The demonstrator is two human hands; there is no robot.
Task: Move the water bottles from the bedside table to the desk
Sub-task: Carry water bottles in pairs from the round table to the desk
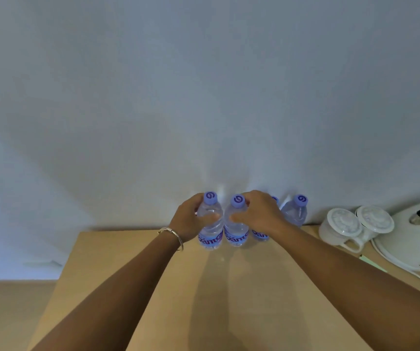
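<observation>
Wooden desk is bearing four upright water bottles in a row against the wall. My left hand is gripping the first bottle, fingers and thumb curling round its upper body. My right hand is wrapping round the second bottle just below its cap, and is hiding most of the third bottle behind it. I am leaving the fourth bottle standing free beside them. Two lidded white cups and a white kettle are sitting further right.
</observation>
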